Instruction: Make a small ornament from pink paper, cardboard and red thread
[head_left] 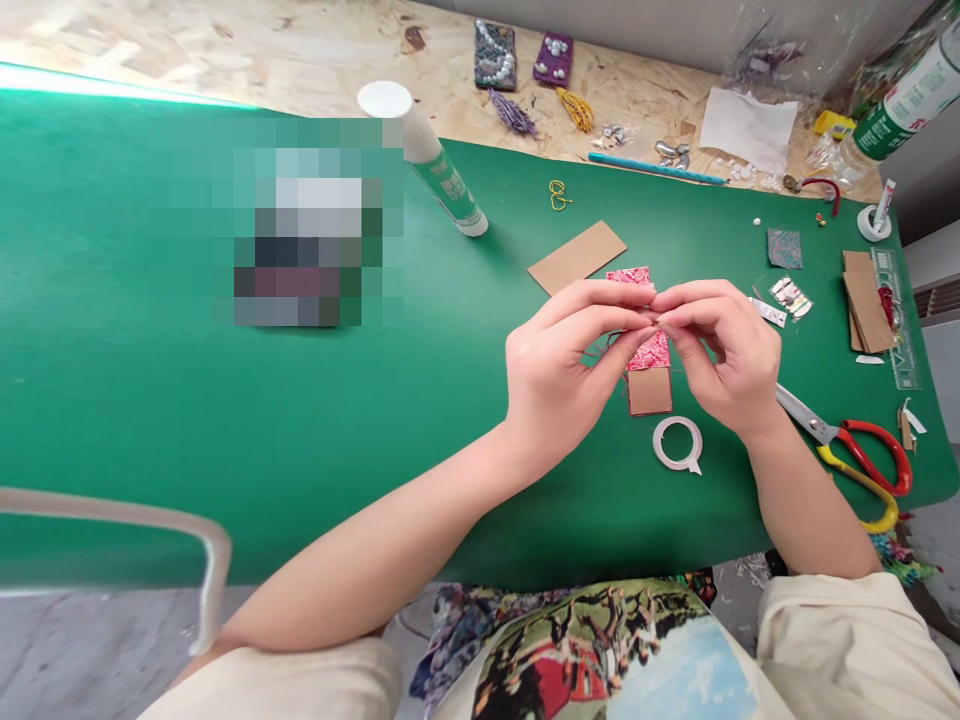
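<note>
My left hand (574, 350) and my right hand (716, 345) meet fingertip to fingertip, both pinched closed. Whatever lies between the fingertips is too small and too covered to make out. Below them on the green mat is a strip of red-and-white patterned fabric (651, 352), partly hidden by my fingers. A brown cardboard square (649, 391) with a red edge adjoins its near end. Thin dark threads show beside my left fingers. A roll of white tape (677, 444) lies just nearer to me, and a cardboard rectangle (577, 258) rests beyond my left hand.
Large scissors (829, 432) with red and yellow handles lie beside my right forearm. A white-and-green spray can (442, 180) stands left of the cardboard. Along the back are a blue pencil (656, 167) and two tasselled pieces. Cardboard strips (866, 300) and a clear ruler (906, 330) lie far right.
</note>
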